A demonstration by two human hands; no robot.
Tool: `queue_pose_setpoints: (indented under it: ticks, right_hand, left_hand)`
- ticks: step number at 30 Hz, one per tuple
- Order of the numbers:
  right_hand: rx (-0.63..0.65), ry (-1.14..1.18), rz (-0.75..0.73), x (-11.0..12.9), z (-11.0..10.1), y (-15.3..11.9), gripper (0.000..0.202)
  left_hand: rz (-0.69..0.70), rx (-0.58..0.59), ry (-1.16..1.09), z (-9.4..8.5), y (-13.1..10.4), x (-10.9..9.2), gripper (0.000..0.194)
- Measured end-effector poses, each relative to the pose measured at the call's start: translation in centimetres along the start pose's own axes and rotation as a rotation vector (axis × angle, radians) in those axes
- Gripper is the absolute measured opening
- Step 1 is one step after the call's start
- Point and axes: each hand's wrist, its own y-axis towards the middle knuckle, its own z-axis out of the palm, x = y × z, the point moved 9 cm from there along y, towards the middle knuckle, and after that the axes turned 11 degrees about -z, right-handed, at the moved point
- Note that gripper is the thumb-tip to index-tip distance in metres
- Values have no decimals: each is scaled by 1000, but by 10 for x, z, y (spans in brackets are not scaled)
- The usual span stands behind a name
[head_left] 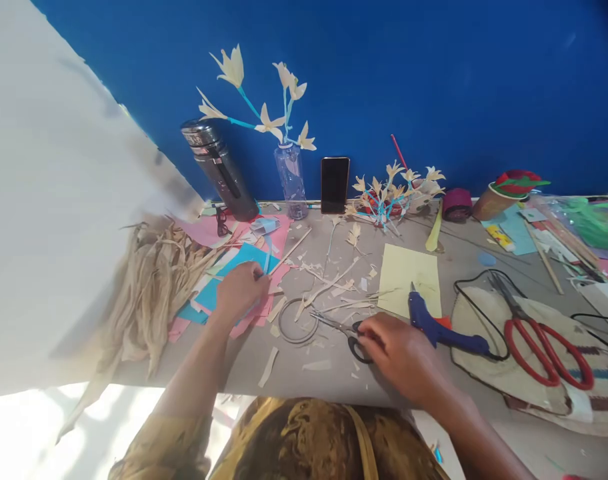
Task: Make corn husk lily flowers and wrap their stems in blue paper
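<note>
My left hand (241, 290) is closed over the blue and pink paper sheets (247, 257), fingers pinched beside a light-blue strip (268, 253) and a thin stick; which of these it grips is too small to tell. My right hand (391, 347) has its fingers curled at the black handles of small scissors (334, 323), which lie near the table surface with their blades toward a metal ring (298, 321). Pale husk scraps (329, 287) are scattered between my hands. A yellow sheet (397, 273) and a blue glue gun (434, 323) lie beyond my right hand.
Dried husks (149, 287) pile at the left. A dark flask (224, 173), a plastic bottle (291, 180) with husk flowers, and a phone (335, 185) stand along the blue wall. Large red-handled scissors (534, 340) rest on a cloth bag (474, 333) at the right.
</note>
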Motion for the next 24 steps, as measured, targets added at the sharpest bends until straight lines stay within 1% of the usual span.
queue_pose_setpoints:
  ticks: [1, 2, 4, 5, 7, 9, 10, 12, 14, 15, 17, 18, 19, 21, 24]
  right_hand:
    - [37, -50, 0, 2, 10, 2, 7]
    - [60, -93, 8, 3, 17, 4, 7]
    - [85, -153, 32, 2, 23, 7, 13]
    - [101, -173, 39, 2, 23, 7, 15]
    - [150, -216, 38, 1, 22, 8, 15]
    - [200, -219, 14, 1, 20, 9, 10]
    - [208, -189, 9, 0, 18, 9, 7]
    - [193, -48, 22, -6, 14, 8, 3]
    - [172, 234, 72, -14, 13, 6, 7]
    - [167, 421, 97, -17, 14, 5, 12]
    - [146, 809, 101, -14, 14, 7, 25]
    - [130, 961, 89, -10, 12, 11, 33]
    - [111, 1058, 74, -6, 9, 15, 41]
    - [77, 1096, 52, 4, 3, 28, 50]
    - [5, 999, 52, 18, -6, 49, 46]
  left_hand:
    - [12, 12, -32, 1, 2, 1, 11]
    - [17, 26, -91, 1, 4, 4, 12]
    - [-15, 69, -288, -1, 8, 12, 15]
    - [-56, 103, -418, -3, 11, 18, 17]
    - [-153, 212, -708, -2, 13, 26, 25]
    - [-224, 348, -952, 2, 12, 25, 32]
    - [-240, 410, -1037, 4, 10, 22, 34]
    - [-242, 498, -1140, 6, 7, 14, 35]
    - [-219, 552, -1193, 6, 5, 6, 33]
    - [-201, 571, -1213, 6, 4, 2, 32]
    - [-166, 600, -1252, 3, 3, -5, 30]
    - [-156, 615, -1271, 2, 2, -9, 31]
    - [-152, 634, -1292, 0, 2, -13, 31]
    - [-155, 685, -1328, -2, -1, -21, 32]
    - [-174, 737, -1366, -3, -9, -30, 32]
